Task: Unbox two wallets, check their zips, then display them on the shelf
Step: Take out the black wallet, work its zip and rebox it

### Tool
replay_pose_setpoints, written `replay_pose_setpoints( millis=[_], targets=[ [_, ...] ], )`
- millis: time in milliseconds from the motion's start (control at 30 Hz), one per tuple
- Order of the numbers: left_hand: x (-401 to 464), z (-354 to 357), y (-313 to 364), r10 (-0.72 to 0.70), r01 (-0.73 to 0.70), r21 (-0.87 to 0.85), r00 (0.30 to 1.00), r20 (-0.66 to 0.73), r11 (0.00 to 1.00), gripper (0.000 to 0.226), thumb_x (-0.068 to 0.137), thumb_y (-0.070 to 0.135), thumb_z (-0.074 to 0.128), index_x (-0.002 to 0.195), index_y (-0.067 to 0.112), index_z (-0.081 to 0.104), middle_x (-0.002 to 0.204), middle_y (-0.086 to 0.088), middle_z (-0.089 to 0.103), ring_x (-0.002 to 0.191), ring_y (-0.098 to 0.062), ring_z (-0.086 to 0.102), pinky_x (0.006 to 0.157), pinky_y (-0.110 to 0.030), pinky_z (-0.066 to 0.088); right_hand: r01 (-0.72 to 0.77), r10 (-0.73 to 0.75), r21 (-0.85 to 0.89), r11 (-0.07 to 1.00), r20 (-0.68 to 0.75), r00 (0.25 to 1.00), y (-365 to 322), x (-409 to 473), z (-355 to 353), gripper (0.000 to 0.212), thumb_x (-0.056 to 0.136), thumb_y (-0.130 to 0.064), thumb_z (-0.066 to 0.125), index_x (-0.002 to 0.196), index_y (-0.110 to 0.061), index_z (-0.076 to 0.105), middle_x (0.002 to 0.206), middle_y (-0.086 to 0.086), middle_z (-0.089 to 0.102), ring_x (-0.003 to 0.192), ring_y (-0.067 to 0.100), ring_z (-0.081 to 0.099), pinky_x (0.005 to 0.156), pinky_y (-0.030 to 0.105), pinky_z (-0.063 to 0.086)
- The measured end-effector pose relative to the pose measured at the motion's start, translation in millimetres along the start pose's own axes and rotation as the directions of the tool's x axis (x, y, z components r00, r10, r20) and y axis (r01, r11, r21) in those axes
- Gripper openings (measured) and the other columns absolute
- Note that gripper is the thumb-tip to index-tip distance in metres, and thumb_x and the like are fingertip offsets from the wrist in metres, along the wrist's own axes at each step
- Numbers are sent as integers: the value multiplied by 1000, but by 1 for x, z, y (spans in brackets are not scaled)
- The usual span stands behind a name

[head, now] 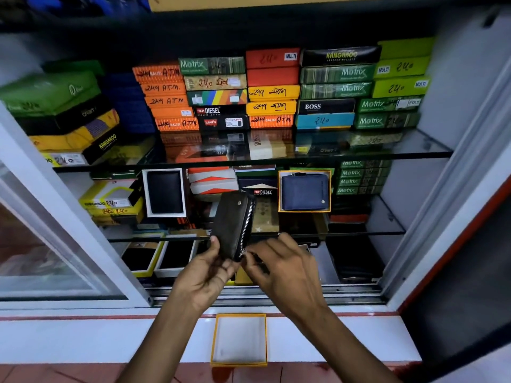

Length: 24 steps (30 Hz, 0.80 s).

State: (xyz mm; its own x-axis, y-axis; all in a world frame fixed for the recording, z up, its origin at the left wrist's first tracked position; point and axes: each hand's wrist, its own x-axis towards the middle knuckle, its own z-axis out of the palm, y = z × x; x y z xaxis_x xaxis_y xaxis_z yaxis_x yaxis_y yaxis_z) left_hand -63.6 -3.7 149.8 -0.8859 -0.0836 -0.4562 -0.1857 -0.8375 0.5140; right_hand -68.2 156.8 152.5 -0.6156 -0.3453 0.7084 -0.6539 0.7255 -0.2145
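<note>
Dark leather fills the left hand (206, 268), whose fingers close around the lower end of the wallet (233, 225) to steady it. Just right of them, the right hand (279, 262) pinches the zip pull (242, 253) at the wallet's bottom corner, likely to run the zip (247, 222) as a check. The wallet stands nearly upright, long axis leaning right, zip edge toward the right hand. Below both wrists lies its empty box (239, 340); beyond the fingertips, a blue wallet (304, 192) is displayed on the shelf (387, 230).

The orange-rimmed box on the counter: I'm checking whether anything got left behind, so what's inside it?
The orange-rimmed box shows only a bare white lining; nothing lies in it. The dark wallet is up in the left hand, and the right hand is pinching its zip.
</note>
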Motion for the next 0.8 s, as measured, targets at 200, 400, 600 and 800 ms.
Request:
replay_pose_setpoints(
  millis=[200, 400, 600, 800],
  targets=[
    [-6, -23, 8, 116, -116, 180, 993, 11, 977, 33, 85, 21, 58, 114, 6, 60, 111, -13, 71, 89, -23, 74, 67, -36, 64, 64, -60, -121, 991, 31, 998, 35, 26, -26, 18, 99, -38, 50, 99, -28, 65, 93, -10, 69, 81, 19, 56, 63, 35, 48],
    [-16, -29, 30, 94, -206, 552, 970, 223, 808, 42, 85, 18, 65, 124, 2, 60, 128, -17, 65, 119, -27, 62, 89, -34, 58, 121, -118, -9, 993, 169, 979, 48, 41, -28, 12, 96, -34, 49, 94, -34, 61, 95, -20, 68, 88, 11, 47, 70, 31, 29],
    [-28, -10, 21, -85, -227, 744, 931, 355, 629, 38, 82, 19, 71, 116, 3, 67, 121, -23, 67, 110, -26, 64, 89, -30, 54, 260, -366, 310, 914, 358, 859, 50, 67, -6, 10, 92, -36, 60, 95, -33, 69, 106, -20, 67, 96, 12, 50, 82, 29, 40],
    [-30, -7, -1, -24, -150, 759, 977, 213, 633, 36, 79, 30, 67, 105, 5, 71, 109, -16, 74, 98, -26, 67, 81, -36, 52, -249, -78, 549, 798, 503, 861, 74, 54, 12, 19, 91, -31, 65, 107, -22, 69, 98, -6, 72, 87, 1, 65, 80, 21, 52]
  ],
)
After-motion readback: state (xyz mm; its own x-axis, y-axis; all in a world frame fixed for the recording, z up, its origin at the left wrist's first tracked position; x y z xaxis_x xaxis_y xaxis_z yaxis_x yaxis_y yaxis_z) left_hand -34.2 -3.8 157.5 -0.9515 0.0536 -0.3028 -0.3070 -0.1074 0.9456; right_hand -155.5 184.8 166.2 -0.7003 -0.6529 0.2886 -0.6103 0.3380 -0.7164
